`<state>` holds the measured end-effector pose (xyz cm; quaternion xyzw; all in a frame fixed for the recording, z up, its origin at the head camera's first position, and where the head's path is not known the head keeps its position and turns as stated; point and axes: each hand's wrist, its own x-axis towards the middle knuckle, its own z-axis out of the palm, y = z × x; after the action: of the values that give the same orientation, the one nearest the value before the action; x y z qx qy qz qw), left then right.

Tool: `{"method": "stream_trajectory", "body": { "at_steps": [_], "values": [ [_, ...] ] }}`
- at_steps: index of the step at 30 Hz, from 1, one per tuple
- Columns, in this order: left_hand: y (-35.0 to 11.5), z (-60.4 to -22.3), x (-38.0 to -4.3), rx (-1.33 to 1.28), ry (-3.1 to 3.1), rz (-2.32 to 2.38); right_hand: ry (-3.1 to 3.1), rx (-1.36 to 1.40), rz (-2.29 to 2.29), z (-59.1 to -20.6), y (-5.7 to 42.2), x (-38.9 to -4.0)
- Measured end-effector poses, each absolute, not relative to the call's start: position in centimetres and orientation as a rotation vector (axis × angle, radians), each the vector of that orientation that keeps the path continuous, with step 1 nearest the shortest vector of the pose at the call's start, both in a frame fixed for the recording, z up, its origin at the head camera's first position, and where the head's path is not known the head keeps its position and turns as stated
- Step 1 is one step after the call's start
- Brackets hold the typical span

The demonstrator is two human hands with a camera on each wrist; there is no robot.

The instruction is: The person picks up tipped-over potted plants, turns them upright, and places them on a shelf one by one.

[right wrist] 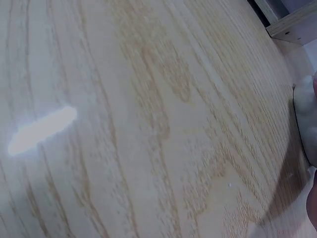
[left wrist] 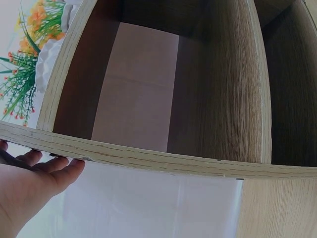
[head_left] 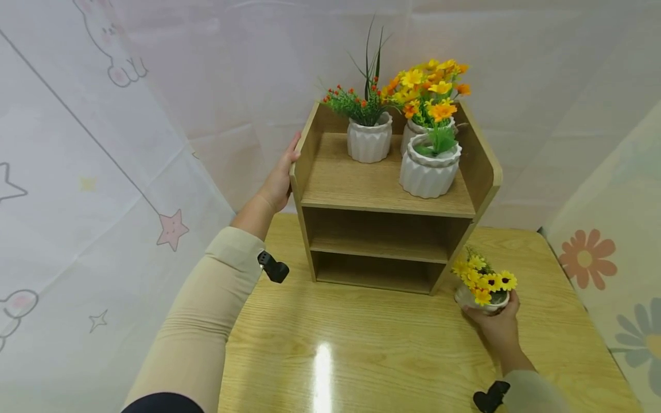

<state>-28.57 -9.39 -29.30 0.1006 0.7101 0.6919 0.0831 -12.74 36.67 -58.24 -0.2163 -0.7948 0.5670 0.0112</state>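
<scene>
A small wooden shelf [head_left: 382, 229] stands on the table, seen from its front in the head view. Against the outside of its left side panel rests my left hand [head_left: 280, 178]; in the left wrist view the fingertips [left wrist: 69, 171] touch the panel with the fingers extended. To the right of the shelf, my right hand [head_left: 498, 327] grips a white pot with yellow flowers [head_left: 482, 281], thumb and fingers on either side of it. Only a sliver of that white pot [right wrist: 306, 119] shows at the right edge of the right wrist view.
On the shelf's top board stand a white pot with red-berried greenery [head_left: 369, 140], a front pot with a green leaf [head_left: 428, 172], and an orange-and-yellow flower pot [head_left: 413, 131] behind it. The wood-grain table [head_left: 372, 355] meets printed cloth walls [head_left: 248, 86].
</scene>
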Motion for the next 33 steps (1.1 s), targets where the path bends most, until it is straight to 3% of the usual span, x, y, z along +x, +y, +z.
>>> {"method": "stream_trajectory", "body": {
  "at_steps": [24, 33],
  "values": [
    [-9.4, -29.4, -28.5, 0.303, 2.122, 2.069, -2.372, -0.781, 1.710, -58.6, 35.6, -13.2],
    [-9.5, -29.4, -28.6, 0.312, 2.133, 2.058, -2.399, -0.745, 1.697, -55.9, 36.2, -14.0]
  ]
}}
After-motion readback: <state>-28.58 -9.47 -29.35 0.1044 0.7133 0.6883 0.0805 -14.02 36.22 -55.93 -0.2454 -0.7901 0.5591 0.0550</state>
